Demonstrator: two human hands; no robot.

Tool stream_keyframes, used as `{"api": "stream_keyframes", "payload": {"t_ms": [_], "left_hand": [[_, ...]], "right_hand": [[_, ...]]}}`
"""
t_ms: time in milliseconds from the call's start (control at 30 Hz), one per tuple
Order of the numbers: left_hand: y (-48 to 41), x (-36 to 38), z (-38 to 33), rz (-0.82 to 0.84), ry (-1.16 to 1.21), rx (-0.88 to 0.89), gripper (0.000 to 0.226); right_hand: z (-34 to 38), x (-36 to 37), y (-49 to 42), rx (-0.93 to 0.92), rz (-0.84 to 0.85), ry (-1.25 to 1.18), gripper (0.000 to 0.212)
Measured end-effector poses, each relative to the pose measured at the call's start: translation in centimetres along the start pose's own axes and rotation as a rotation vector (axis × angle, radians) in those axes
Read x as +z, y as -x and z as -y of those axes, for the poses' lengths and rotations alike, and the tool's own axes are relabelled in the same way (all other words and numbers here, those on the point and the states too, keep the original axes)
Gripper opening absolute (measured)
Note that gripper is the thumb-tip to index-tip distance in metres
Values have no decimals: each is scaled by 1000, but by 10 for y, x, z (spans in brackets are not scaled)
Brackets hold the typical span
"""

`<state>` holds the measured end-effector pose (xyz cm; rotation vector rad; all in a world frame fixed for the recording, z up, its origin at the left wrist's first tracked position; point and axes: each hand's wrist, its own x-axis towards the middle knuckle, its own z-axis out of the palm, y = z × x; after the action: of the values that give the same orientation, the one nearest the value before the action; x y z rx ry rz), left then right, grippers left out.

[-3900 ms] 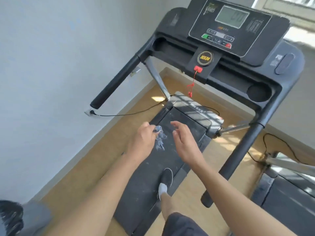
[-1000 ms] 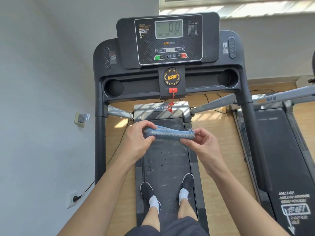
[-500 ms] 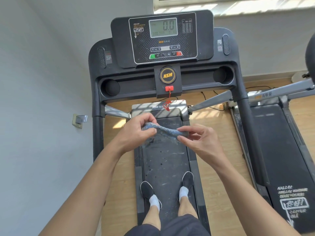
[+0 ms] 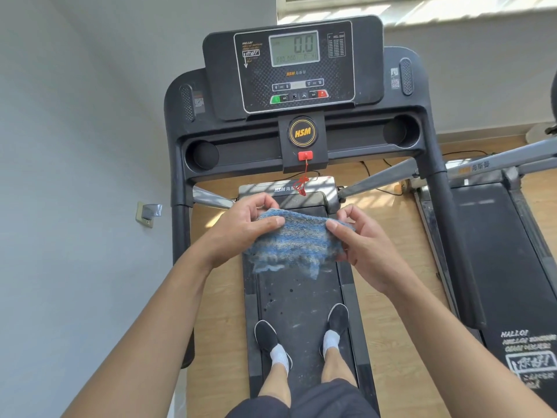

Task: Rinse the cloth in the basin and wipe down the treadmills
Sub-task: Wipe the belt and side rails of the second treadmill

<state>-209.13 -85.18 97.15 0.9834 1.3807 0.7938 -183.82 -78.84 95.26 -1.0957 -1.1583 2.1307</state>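
1. Cloth (image 4: 297,242), blue-and-grey knit: held spread in the air above the front end of the treadmill belt (image 4: 301,300), clear of it; probably opened out to give a broad wiping face.
2. Left hand (image 4: 241,227): pinching the cloth's left edge, thumb on top, fingers curled behind.
3. Right hand (image 4: 364,245): matching pinch on the right edge.
4. Console (image 4: 294,67), display reading 0.0: straight ahead, nothing in front.
5. Red safety key (image 4: 305,155), cord dangling: possible snag below the console.
6. Shoes (image 4: 266,336): planted mid-belt, covering part of it.
7. Second treadmill (image 4: 494,251): just beside, at right.
8. Basin: not in view.
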Motion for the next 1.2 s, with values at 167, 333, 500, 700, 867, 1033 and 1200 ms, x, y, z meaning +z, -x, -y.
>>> {"api": "stream_keyframes", "payload": {"t_ms": [167, 333, 500, 700, 867, 1033, 1200], "left_hand": [[-6, 7, 17, -100, 198, -73, 23], [-10, 16, 32, -213, 18, -106, 20], [-19, 40, 42, -409, -468, -19, 22], [-28, 66, 52, -498, -259, -21, 20], [-23, 70, 56, -488, 41, -67, 27], [-19, 68, 64, -525, 69, -78, 39], [-18, 72, 71, -577, 1, -106, 38]], "right_hand": [[-11, -10, -7, 39, -121, 157, 24], [-14, -14, -11, 153, -68, 437, 36], [-28, -8, -27, -35, -299, 876, 24], [-24, 31, -25, -292, -327, 925, 13], [-23, 41, -19, -267, -232, 924, 40], [-35, 39, -9, -345, -163, 997, 62], [-31, 24, -15, -380, -331, 980, 49]]}}
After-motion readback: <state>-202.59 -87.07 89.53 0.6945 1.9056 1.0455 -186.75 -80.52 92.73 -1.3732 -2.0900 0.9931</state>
